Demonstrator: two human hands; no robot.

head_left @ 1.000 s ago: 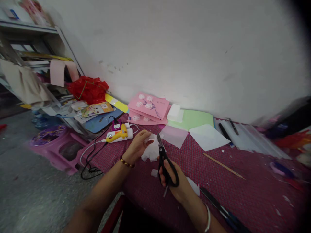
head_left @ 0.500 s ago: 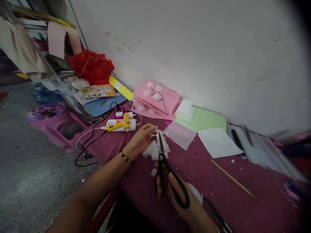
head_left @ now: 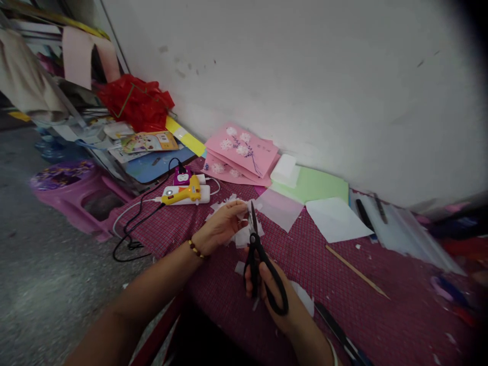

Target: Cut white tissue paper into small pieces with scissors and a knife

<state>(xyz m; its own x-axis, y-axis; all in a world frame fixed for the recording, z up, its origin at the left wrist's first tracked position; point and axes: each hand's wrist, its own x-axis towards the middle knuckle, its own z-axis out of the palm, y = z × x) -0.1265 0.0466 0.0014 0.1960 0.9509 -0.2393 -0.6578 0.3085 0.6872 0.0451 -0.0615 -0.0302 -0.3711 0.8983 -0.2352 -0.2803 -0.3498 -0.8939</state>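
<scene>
My left hand (head_left: 223,227) pinches a piece of fringed white tissue paper (head_left: 244,235) above the red checked tablecloth (head_left: 343,284). Black-handled scissors (head_left: 261,269) sit in my right hand (head_left: 280,300), blades pointing up into the paper's edge beside my left fingertips. A beaded bracelet circles my left wrist. Small white paper scraps (head_left: 241,268) lie on the cloth under my hands.
A yellow glue gun (head_left: 183,194) rests on a white power strip at the table's left edge, its cables trailing off the edge. Pink flower cards (head_left: 244,152), green paper (head_left: 312,185), white sheets (head_left: 335,218) and a wooden stick (head_left: 356,272) lie near the wall. A purple stool (head_left: 76,188) stands on the floor.
The view dropped and shifted slightly. My left hand turned the white paper while the scissors' blades stayed at its edge; the handles opened wide half a second ago and have narrowed since.
</scene>
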